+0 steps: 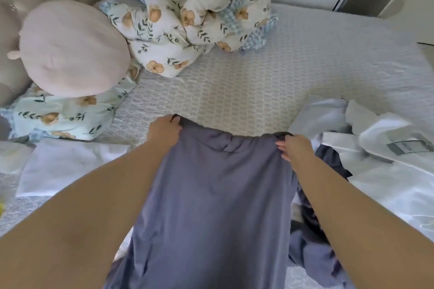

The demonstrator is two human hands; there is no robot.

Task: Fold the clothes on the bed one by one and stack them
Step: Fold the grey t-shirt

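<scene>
While much of the bed (270, 82) lies bare under its pale textured cover, the work looks barely underway — a judgement from how the clothes lie. At the head end sit a bunched floral duvet (195, 14), a round pink cushion (72, 47) and a floral pillow (58, 112); none of these is part of the folding.

Next in size is the grey-blue garment (211, 206), spread lengthwise from the person's body toward the middle of the bed, its far edge stretched between both hands. It lies fairly flat but no fold is in it yet.

On the person's right lies a heap of white clothes (380, 152), loose and crumpled, with a dark garment (328, 159) partly under the right forearm — these seem still to be done. On the left lies a white folded piece (68, 166), flat and squared; it may be the start of the stack, though I cannot tell whether more lies beneath it.

The left hand (164, 132) curls its grip round the garment's far left corner. The right hand (296, 148) pinches the far right corner, fingertips tucked over the hem. So roughly one item looks finished, one is in hand, several wait.
</scene>
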